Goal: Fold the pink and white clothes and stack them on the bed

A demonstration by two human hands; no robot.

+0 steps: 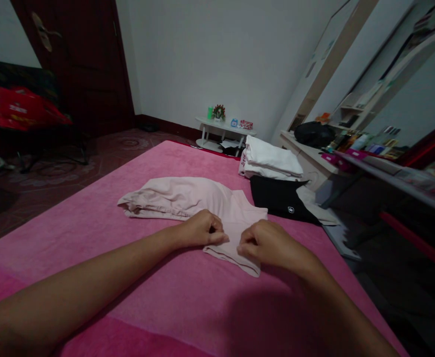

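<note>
A pale pink garment that looks like a pair of shorts [198,191] lies on the pink bed cover [158,297], its gathered, wrinkled edge toward the left. My left hand [204,229] is closed, fingers curled and thumb pressed on the cloth at the left side of the nearer leg. Across from it, my right hand [265,243] pinches the same leg on its right side, near the hem. The hem between and below my hands lies fairly flat. Some fingertips are hidden under the curled fingers.
Beyond the shorts, folded white clothes [271,156] are stacked at the bed's far right. A folded black garment [286,201] lies nearer, with a greyish cloth beside it. A cluttered dressing table [325,158] stands right. A small white table [225,125] is by the wall.
</note>
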